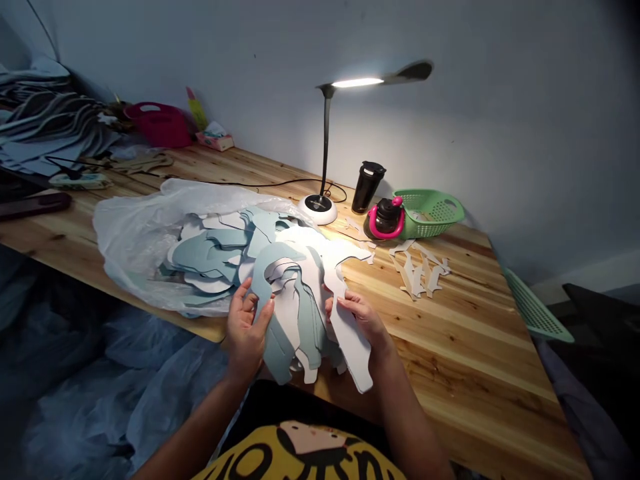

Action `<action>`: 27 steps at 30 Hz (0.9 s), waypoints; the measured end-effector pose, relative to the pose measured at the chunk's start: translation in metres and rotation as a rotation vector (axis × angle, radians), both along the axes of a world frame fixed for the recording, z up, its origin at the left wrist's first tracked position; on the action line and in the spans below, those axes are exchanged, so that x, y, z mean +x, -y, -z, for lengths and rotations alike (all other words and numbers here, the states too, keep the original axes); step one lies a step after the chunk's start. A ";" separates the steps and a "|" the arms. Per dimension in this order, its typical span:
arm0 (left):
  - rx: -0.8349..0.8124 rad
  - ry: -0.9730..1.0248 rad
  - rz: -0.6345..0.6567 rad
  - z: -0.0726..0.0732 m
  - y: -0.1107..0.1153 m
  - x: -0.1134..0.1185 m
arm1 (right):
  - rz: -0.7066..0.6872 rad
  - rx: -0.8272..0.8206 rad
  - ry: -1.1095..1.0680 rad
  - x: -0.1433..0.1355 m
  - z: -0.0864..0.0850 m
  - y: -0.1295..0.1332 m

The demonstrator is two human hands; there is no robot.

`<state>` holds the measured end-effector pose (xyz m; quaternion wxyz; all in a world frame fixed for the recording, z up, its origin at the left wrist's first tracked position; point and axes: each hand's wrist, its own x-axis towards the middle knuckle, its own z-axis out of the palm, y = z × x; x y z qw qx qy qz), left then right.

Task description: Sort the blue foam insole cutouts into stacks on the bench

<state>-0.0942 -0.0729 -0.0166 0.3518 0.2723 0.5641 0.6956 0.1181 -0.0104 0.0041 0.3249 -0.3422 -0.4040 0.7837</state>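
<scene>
My left hand (246, 328) is closed on a blue-grey curved cut-out sheet (275, 347), with the thumb on its face and the fingers behind its edge. A white cut-out sheet (353, 350) of wavy outline is pinched between thumb and fingers of my right hand (366, 321). Between the two hands lie several more overlapping white and blue-grey cut-outs (307, 313). They run into a loose pile (210, 253) on the left, which rests in a spread clear plastic bag (125, 227). Whether the pieces are card or thin foam I cannot tell.
Behind the pile stands a lit desk lamp (320, 208). To its right are a black tumbler (367, 187), a dark bottle with pink handle (385, 220), a green basket (435, 213) and thin scraps (417, 277). Stacked sheets (45, 120) and a pink basket (163, 127) sit back left.
</scene>
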 end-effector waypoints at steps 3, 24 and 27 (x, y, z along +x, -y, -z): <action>0.014 -0.040 0.020 0.000 0.000 0.000 | 0.172 0.107 0.136 0.020 0.006 0.002; 0.351 -1.021 0.622 -0.017 -0.006 0.037 | 0.804 0.144 0.358 0.146 0.008 0.041; 0.213 -1.134 0.338 0.003 -0.018 0.002 | 0.976 0.274 0.819 0.209 0.021 0.051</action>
